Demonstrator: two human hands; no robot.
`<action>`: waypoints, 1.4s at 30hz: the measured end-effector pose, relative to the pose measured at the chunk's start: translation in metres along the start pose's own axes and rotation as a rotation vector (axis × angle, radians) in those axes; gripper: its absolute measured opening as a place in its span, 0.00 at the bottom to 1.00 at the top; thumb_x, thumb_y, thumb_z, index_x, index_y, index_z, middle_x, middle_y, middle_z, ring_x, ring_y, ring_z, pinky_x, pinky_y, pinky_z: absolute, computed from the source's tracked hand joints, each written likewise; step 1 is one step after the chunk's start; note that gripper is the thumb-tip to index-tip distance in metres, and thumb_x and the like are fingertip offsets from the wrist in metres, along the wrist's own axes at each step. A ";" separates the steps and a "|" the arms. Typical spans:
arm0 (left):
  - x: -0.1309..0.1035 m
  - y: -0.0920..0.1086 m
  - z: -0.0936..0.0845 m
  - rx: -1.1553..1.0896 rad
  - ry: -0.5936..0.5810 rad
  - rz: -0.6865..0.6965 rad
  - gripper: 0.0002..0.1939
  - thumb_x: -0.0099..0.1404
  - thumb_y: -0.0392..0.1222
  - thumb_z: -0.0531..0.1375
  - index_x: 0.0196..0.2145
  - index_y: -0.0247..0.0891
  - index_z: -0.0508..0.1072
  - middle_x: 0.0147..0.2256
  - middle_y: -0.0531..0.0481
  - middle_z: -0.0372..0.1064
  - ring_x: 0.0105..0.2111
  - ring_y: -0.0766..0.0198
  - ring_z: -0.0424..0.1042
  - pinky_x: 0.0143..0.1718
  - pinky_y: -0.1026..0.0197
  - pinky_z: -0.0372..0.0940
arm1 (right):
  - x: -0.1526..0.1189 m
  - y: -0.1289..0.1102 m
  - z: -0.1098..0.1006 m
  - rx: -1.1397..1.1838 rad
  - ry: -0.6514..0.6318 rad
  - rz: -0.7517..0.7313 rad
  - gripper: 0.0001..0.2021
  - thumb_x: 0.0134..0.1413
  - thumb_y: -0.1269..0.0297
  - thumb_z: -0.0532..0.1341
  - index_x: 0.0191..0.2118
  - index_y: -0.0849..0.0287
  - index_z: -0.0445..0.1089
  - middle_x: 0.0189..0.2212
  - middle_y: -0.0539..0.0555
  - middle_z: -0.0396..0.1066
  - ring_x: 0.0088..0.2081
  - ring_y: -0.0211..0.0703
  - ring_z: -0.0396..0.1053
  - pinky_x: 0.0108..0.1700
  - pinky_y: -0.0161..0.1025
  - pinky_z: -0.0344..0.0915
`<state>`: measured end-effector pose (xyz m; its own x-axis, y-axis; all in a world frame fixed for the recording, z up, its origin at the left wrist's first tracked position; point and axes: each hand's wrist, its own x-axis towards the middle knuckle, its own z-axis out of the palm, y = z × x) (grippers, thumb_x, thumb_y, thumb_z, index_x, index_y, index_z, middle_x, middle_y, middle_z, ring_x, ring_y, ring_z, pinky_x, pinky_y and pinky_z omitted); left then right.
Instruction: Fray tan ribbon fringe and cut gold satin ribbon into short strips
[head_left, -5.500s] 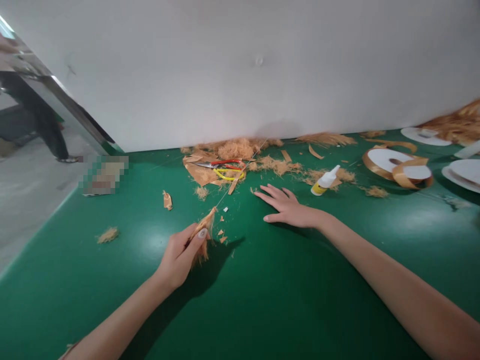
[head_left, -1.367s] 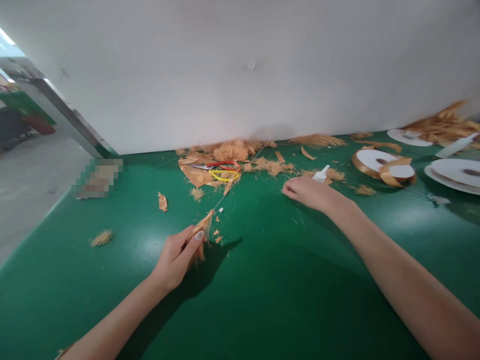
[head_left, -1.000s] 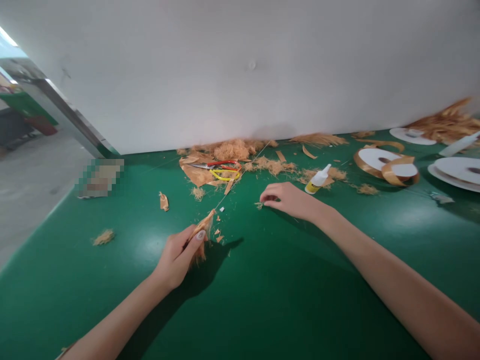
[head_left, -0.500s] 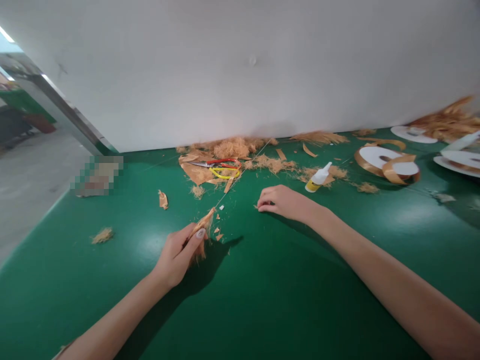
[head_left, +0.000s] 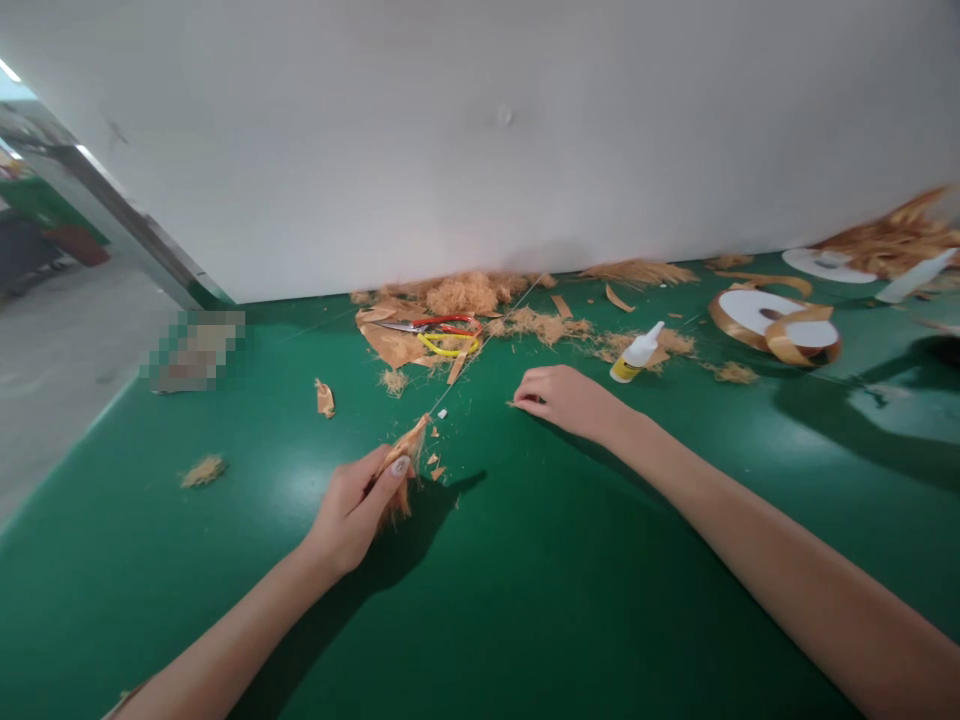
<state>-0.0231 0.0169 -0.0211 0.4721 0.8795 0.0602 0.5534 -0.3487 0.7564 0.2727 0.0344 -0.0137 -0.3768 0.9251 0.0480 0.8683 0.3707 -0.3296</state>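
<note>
Left of centre, just above the glossy green bench (head_left: 570, 590), gripping a frayed tan fibre bundle (head_left: 405, 447) in the left hand (head_left: 358, 503), fingers closed snugly round it, pointed tip aimed up and away. Seeing a thin, pale, wire-like strand (head_left: 448, 389) slanting out from that tip towards the smooth white wall (head_left: 375, 140). Over to the right, pinching narrow with the right hand (head_left: 559, 397), fingertips together on a tiny wisp of pale fibre (head_left: 512, 404), too small to judge how firmly. No contact between the two hands. Just beyond, spotting a small white plastic bottle with a yellow label (head_left: 636, 354); further back, metal scissors with red and yellow handles (head_left: 421, 328) among curly tan fibre scraps (head_left: 465, 294). Looks like a hold-and-pick step, steadying on one side, picking on the other. Next, probably calling for a steady left grip, no tug on the strand, and a light, precise right pinch.
</note>
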 end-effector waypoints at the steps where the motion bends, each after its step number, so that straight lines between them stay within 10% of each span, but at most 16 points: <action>1: 0.000 0.000 0.000 0.002 -0.001 0.000 0.19 0.66 0.50 0.46 0.29 0.36 0.68 0.22 0.53 0.64 0.25 0.66 0.62 0.26 0.65 0.56 | 0.000 -0.003 0.001 0.037 0.006 -0.017 0.12 0.59 0.66 0.54 0.34 0.62 0.74 0.34 0.56 0.71 0.32 0.39 0.67 0.36 0.37 0.60; 42: 0.000 -0.001 0.002 0.000 0.037 0.015 0.19 0.66 0.50 0.47 0.28 0.35 0.69 0.23 0.52 0.64 0.24 0.67 0.61 0.24 0.66 0.54 | 0.015 -0.071 0.022 0.169 -0.199 -0.245 0.07 0.54 0.70 0.57 0.31 0.62 0.72 0.32 0.54 0.70 0.31 0.37 0.66 0.32 0.34 0.58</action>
<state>-0.0227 0.0163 -0.0230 0.4547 0.8855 0.0958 0.5462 -0.3622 0.7553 0.1982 0.0206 -0.0105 -0.6370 0.7701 -0.0341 0.6849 0.5451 -0.4836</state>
